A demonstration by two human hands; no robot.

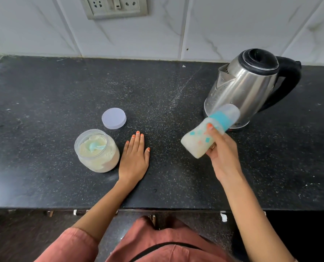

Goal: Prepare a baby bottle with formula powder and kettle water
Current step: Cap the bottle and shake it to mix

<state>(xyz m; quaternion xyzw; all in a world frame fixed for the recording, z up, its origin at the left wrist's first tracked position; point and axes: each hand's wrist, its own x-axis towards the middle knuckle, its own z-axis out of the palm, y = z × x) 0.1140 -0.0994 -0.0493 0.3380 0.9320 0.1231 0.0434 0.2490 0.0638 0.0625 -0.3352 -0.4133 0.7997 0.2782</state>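
Observation:
My right hand [222,154] grips a baby bottle [199,140] filled with milky liquid, tilted with its teal collar and clear cap pointing up and right. The bottle looks motion-blurred and hangs above the counter, in front of the steel kettle [246,86]. My left hand [135,156] lies flat on the black counter [43,91], fingers apart, holding nothing. Just left of it stands an open jar of formula powder [97,152] with a teal scoop [95,146] lying in the powder. The jar's round lid [113,118] rests on the counter behind it.
The kettle has a black lid and handle and stands at the right back, spout facing left. A tiled wall with a socket plate [115,6] rises behind the counter. The counter's front edge runs just above my rust-coloured clothing.

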